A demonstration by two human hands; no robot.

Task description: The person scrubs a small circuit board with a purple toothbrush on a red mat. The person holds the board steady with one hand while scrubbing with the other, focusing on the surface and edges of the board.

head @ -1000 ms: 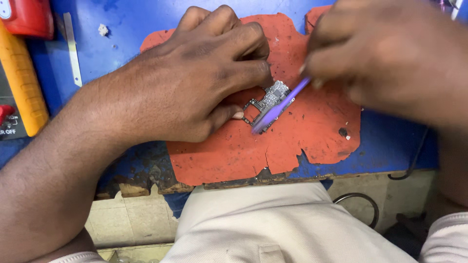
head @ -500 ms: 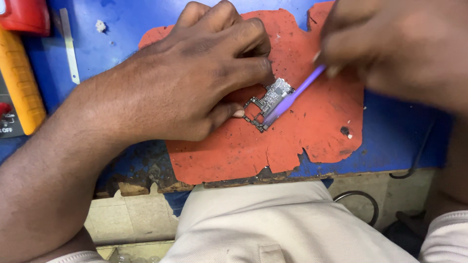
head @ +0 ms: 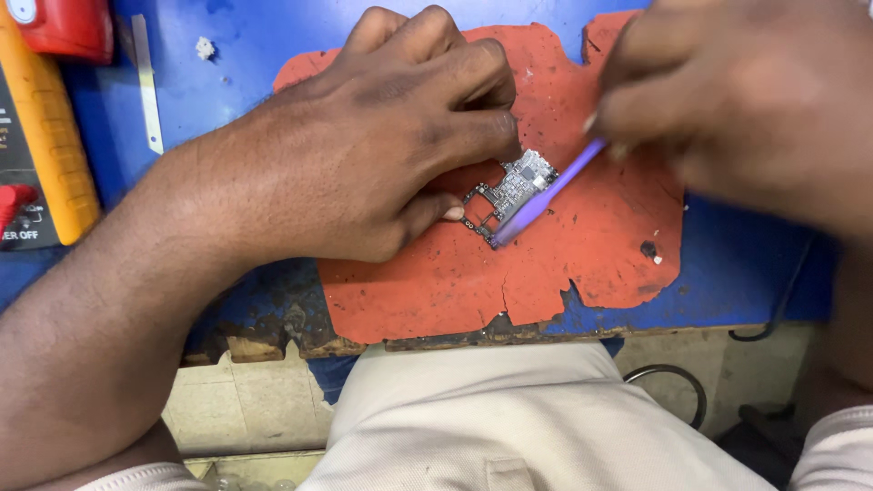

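A small grey circuit board [head: 509, 189] lies on a worn orange mat [head: 564, 264] over a blue bench top. My left hand [head: 364, 145] presses down on the board's left end, forefinger at its top corner and thumb at its lower edge. My right hand [head: 737, 91], blurred at the upper right, grips a purple brush [head: 546, 195] whose head rests across the board's right side.
A yellow-cased meter [head: 41, 136] and a red tool [head: 64, 27] sit at the far left. A thin metal blade [head: 147, 82] lies on the blue bench top [head: 227, 45]. The bench's chipped front edge [head: 273, 341] runs above my lap, with a cable loop [head: 673, 386] below.
The purple brush has been stroking back and forth along the board in my right hand. My left hand has stayed pressed on the board.
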